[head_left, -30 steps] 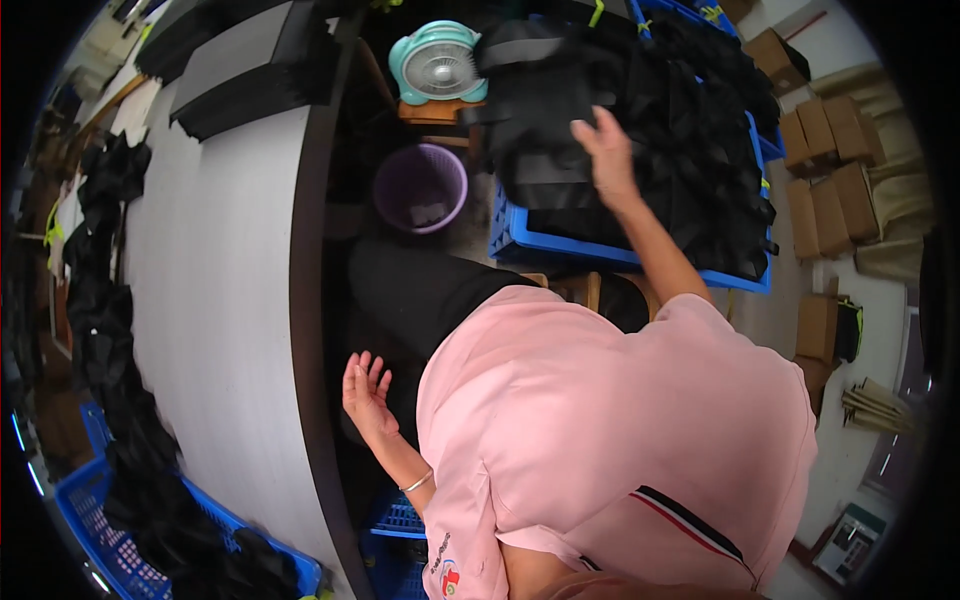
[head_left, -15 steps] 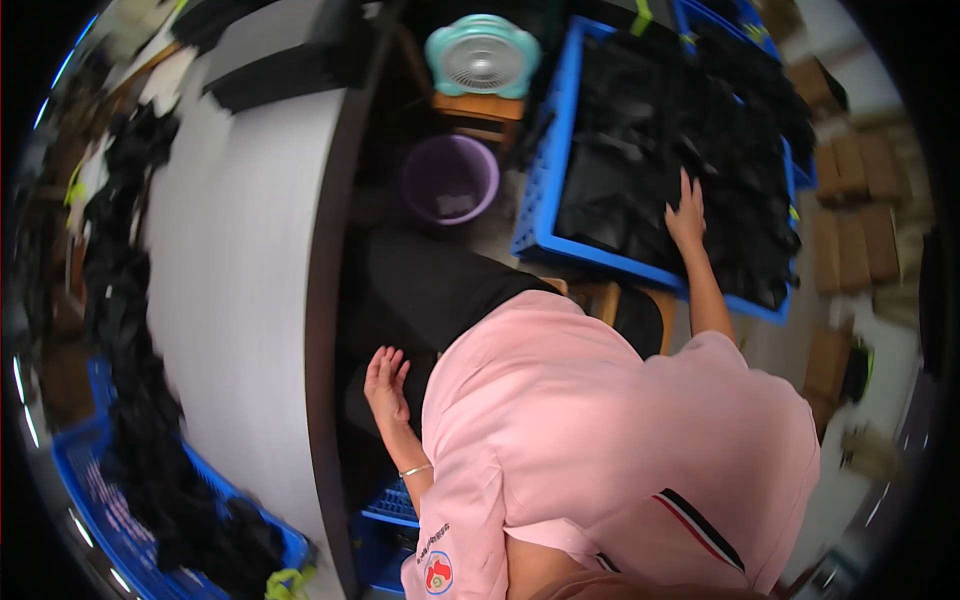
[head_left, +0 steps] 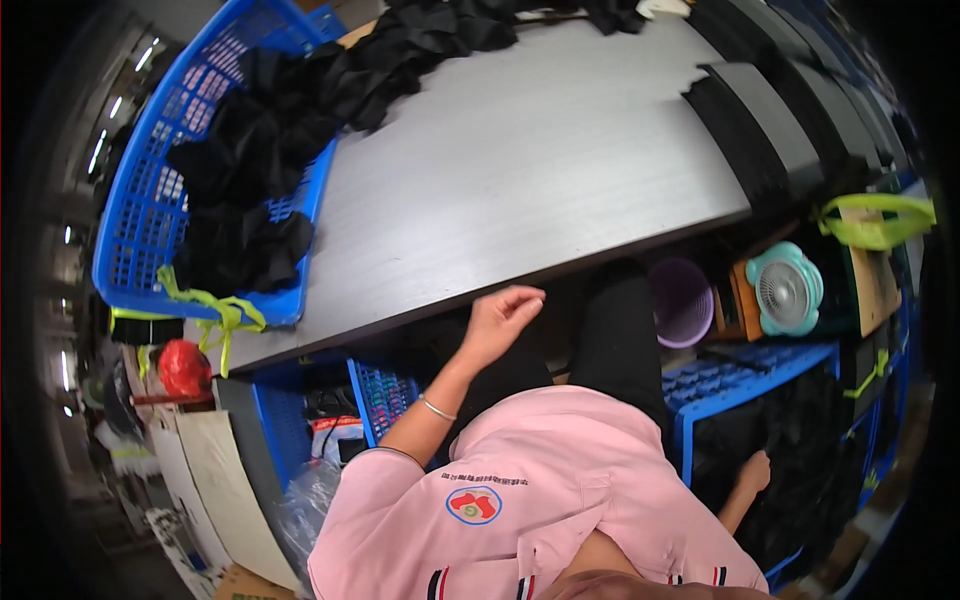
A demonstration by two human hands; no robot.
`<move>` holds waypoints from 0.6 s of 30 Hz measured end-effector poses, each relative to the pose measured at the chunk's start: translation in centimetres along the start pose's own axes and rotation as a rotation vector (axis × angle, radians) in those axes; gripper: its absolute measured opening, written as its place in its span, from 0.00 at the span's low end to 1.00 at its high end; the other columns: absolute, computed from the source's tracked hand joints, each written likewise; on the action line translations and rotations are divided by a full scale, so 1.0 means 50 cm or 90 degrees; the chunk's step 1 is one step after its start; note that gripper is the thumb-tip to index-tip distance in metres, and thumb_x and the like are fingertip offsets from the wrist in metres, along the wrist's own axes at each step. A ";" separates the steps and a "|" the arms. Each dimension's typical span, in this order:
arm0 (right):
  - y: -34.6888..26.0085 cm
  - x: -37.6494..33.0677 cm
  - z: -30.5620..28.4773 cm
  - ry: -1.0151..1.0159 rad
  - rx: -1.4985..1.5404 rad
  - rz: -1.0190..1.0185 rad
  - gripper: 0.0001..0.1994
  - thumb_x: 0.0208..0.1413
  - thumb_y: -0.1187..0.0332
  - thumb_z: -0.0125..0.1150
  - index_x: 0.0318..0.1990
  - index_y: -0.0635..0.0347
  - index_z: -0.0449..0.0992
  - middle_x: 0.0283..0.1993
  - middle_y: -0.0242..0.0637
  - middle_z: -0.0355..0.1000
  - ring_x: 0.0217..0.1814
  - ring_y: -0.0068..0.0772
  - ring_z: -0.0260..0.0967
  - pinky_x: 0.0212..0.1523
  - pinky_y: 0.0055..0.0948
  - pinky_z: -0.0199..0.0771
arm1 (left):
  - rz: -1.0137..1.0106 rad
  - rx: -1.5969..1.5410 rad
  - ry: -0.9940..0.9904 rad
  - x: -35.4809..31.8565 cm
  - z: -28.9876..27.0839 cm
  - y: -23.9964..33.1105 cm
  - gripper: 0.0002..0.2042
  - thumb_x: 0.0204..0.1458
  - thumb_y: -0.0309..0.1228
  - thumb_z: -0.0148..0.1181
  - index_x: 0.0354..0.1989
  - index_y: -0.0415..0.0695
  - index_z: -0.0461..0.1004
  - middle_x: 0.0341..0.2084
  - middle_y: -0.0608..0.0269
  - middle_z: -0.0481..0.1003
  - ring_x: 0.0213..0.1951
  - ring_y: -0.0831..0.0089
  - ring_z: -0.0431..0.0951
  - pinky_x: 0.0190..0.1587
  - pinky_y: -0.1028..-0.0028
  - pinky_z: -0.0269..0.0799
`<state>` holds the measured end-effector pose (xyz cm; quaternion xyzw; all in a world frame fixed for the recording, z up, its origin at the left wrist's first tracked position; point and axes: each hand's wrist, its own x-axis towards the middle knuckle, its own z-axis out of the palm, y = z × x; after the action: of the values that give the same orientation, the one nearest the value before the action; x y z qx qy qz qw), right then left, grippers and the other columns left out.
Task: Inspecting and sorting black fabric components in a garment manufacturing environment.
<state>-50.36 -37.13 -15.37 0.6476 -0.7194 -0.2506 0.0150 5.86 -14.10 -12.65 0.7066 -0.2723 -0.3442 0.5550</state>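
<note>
My left hand [head_left: 503,322], with a bracelet on its wrist, hovers just off the near edge of the grey table [head_left: 520,170]. Its fingers are curled together and nothing shows in them. Low on the right, my right hand [head_left: 757,472] is closed against the black cloth pieces [head_left: 800,440] that fill a blue crate [head_left: 687,430]. Whatever its fingers may hold is hidden against the black.
A blue basket [head_left: 150,200] heaped with black cloth [head_left: 250,150] stands at the table's left end. Black and grey stacks [head_left: 760,120] lie at its far right. A purple bin [head_left: 682,305] and a teal fan [head_left: 787,288] stand beyond the crate.
My view has swung left, from the crate toward the table. The left hand has risen to the table edge and curled; the right hand, spread on the black pieces before, is now closed.
</note>
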 end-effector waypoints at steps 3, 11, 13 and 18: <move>-0.160 -0.042 -0.142 0.077 0.070 -0.121 0.12 0.58 0.60 0.60 0.40 0.58 0.77 0.40 0.50 0.78 0.44 0.58 0.76 0.42 0.52 0.76 | 0.069 0.181 0.186 0.082 -0.093 0.100 0.11 0.58 0.31 0.61 0.46 0.40 0.79 0.41 0.62 0.81 0.42 0.80 0.78 0.47 0.77 0.73; -0.456 -0.167 -0.235 0.073 0.222 -0.567 0.16 0.57 0.67 0.61 0.50 0.63 0.75 0.42 0.54 0.77 0.43 0.57 0.75 0.42 0.48 0.74 | 0.312 0.488 0.535 0.430 -0.480 0.018 0.16 0.59 0.35 0.56 0.49 0.37 0.76 0.67 0.37 0.55 0.66 0.44 0.57 0.66 0.57 0.55; -0.470 -0.183 -0.221 0.064 0.263 -0.644 0.16 0.56 0.67 0.61 0.50 0.62 0.74 0.43 0.53 0.76 0.42 0.56 0.75 0.41 0.48 0.74 | 0.326 0.515 0.537 0.488 -0.532 0.020 0.17 0.60 0.37 0.55 0.50 0.37 0.76 0.68 0.36 0.53 0.69 0.41 0.51 0.69 0.55 0.49; -0.472 -0.215 -0.218 0.051 0.186 -0.651 0.16 0.55 0.67 0.62 0.51 0.62 0.74 0.41 0.50 0.77 0.40 0.55 0.76 0.40 0.47 0.75 | 0.187 0.636 0.487 0.580 -0.580 0.047 0.22 0.61 0.42 0.52 0.52 0.34 0.74 0.69 0.41 0.53 0.69 0.41 0.49 0.68 0.53 0.51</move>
<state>-23.02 -31.61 -11.55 0.9200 -0.3382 -0.0984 -0.1722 46.57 -19.59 -11.42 0.9081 -0.2765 0.1798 0.2580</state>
